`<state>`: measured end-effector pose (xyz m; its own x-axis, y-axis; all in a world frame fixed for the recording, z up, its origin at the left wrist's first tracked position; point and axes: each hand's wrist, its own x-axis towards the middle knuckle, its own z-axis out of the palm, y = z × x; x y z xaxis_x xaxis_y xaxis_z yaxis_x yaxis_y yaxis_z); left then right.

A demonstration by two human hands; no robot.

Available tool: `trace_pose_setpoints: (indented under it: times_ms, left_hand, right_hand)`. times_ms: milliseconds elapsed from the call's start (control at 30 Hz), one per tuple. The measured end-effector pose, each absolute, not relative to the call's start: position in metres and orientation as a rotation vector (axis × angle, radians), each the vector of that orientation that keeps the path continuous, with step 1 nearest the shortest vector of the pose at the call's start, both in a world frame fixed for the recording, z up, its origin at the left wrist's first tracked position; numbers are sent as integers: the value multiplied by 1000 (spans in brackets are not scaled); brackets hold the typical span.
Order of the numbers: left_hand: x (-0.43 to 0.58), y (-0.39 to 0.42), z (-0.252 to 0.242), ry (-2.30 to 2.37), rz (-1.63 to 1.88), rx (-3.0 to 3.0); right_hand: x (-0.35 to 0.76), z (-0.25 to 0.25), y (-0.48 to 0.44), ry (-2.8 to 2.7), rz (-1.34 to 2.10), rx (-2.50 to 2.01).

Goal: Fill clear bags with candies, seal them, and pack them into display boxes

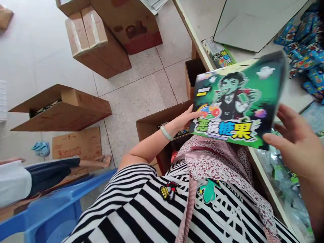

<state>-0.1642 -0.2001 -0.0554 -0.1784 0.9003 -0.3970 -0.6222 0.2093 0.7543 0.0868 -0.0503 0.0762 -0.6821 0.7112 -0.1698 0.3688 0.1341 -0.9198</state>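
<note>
A flat green and black candy box (235,101), printed with a cartoon figure and large coloured Chinese characters, is tilted up in front of my apron. My left hand (191,116) grips its left edge, thumb on the printed face and the other fingers hidden. At the lower right corner, my right hand (291,138) holds the box between thumb and fingers, slightly blurred. The box's far right side is smeared by motion. Just below my left forearm stands an open cardboard carton (149,126) with printed packs inside.
On the table (292,91) to the right lie many blue candy packets (301,50), a white board-like panel (253,23) and clear plastic packs (280,179). Brown cartons (101,44) and an open carton (86,108) stand on the floor. A blue chair (55,209) and another person (48,179) are at left.
</note>
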Motion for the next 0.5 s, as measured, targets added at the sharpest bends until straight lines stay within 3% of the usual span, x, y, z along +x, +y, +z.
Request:
trace_pose_setpoints:
  times_ms: [167,333,500]
  left_hand:
    - [-201,-291,-100,1274,1408,-73]
    - [-239,-369,-146,1407,1304,-229]
    - [-247,-384,-201,1482,1210,-330]
  right_hand:
    - [3,35,-46,-2653,1483,-711]
    - [-85,-5,-4,-2977,543,-585]
    - [-105,-39,12,-3088,250,-760]
